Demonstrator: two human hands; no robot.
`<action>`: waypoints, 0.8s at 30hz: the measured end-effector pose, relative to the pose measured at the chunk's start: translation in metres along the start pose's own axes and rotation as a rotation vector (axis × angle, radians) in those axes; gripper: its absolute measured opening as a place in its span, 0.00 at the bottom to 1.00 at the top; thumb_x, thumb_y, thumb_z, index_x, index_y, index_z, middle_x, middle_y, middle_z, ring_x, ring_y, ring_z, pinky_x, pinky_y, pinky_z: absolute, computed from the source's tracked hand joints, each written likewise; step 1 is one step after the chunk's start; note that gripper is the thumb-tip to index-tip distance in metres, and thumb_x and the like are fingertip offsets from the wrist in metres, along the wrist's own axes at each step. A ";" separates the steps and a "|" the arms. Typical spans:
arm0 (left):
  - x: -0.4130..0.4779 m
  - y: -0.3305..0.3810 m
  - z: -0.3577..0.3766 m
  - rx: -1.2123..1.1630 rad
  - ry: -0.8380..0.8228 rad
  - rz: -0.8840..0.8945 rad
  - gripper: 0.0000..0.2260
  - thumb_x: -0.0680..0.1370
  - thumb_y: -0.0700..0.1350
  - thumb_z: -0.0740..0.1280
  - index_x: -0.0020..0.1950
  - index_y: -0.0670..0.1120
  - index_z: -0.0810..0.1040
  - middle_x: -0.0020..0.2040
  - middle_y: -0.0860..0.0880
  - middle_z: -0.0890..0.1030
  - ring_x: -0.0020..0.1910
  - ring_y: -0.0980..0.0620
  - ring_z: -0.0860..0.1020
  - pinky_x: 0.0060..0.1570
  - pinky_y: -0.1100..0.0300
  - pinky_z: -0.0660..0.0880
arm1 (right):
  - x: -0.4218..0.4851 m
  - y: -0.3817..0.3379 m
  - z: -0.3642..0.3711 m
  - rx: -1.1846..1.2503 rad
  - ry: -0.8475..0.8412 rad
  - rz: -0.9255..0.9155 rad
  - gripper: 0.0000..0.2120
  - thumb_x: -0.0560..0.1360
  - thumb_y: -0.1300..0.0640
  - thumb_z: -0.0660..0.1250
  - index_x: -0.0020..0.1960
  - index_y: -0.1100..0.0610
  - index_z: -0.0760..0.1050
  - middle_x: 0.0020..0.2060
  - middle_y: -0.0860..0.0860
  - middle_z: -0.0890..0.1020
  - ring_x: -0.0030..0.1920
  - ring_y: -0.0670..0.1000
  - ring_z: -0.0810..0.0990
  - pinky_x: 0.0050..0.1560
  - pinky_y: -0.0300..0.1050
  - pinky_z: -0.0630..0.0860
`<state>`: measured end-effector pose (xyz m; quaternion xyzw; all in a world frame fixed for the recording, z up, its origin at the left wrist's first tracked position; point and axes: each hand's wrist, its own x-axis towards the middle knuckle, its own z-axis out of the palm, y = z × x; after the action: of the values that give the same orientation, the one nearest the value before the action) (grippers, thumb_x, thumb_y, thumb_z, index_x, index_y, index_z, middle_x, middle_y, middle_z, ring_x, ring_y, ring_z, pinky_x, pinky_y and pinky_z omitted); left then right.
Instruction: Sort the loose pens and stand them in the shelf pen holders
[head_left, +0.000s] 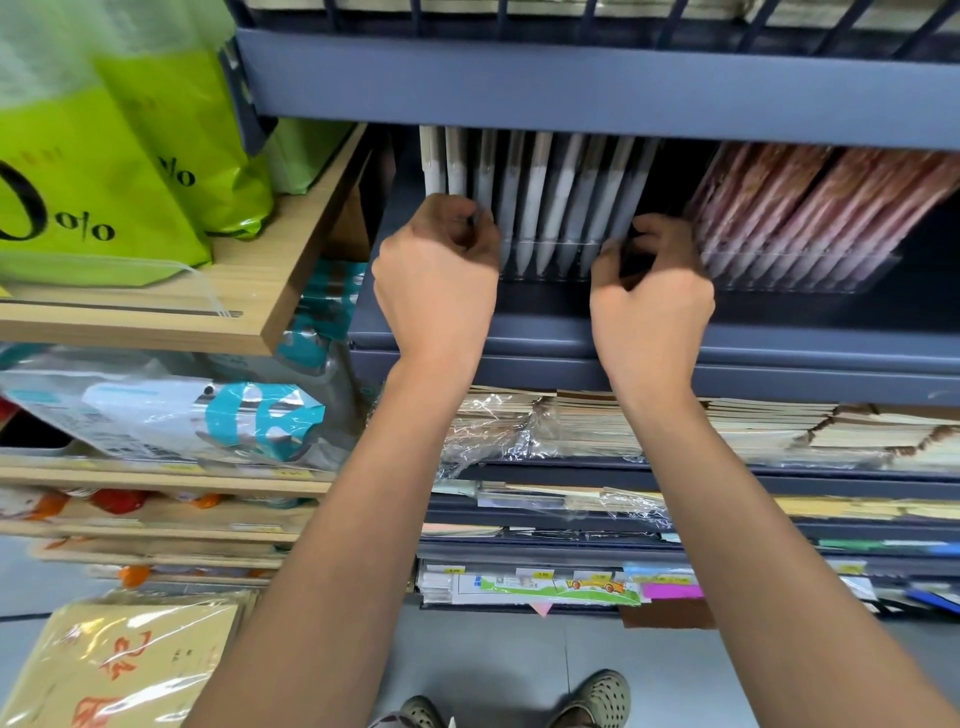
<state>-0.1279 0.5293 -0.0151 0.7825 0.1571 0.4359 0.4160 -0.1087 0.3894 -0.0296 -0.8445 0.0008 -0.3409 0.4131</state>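
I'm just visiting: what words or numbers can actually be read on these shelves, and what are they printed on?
"0%": big black print on the front green bag.
"%": black print on the green bag behind it; anything before the sign is hidden.
Cut off and unreadable: red characters on the wrapped brown pack.
Too small to read: the yellow shelf tags.
No readable print on the white pens.

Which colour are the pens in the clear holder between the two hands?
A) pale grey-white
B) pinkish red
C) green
A: the pens between the left hand and right hand are pale grey-white; the pinkish pens stand in the holder further right.
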 end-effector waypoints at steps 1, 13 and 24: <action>0.000 0.000 0.000 -0.002 0.000 0.000 0.06 0.72 0.47 0.70 0.44 0.47 0.85 0.38 0.51 0.86 0.38 0.48 0.83 0.37 0.59 0.76 | 0.000 0.000 0.000 0.000 -0.001 0.001 0.16 0.76 0.53 0.64 0.61 0.57 0.74 0.52 0.54 0.82 0.48 0.55 0.81 0.46 0.43 0.73; -0.003 0.010 0.003 0.012 -0.121 0.070 0.12 0.77 0.51 0.66 0.54 0.49 0.85 0.38 0.45 0.86 0.41 0.41 0.83 0.45 0.51 0.79 | 0.000 -0.001 -0.001 0.024 -0.018 0.027 0.15 0.75 0.53 0.64 0.61 0.56 0.74 0.52 0.53 0.82 0.49 0.56 0.81 0.47 0.46 0.76; -0.004 0.011 0.013 0.031 -0.140 0.054 0.12 0.78 0.50 0.64 0.50 0.47 0.84 0.35 0.43 0.85 0.39 0.40 0.83 0.44 0.50 0.79 | -0.001 -0.003 -0.002 0.019 -0.030 0.036 0.16 0.75 0.54 0.64 0.61 0.58 0.74 0.53 0.54 0.82 0.50 0.56 0.81 0.50 0.49 0.76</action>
<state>-0.1205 0.5136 -0.0121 0.8213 0.1135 0.3887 0.4020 -0.1117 0.3902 -0.0267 -0.8453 0.0066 -0.3209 0.4272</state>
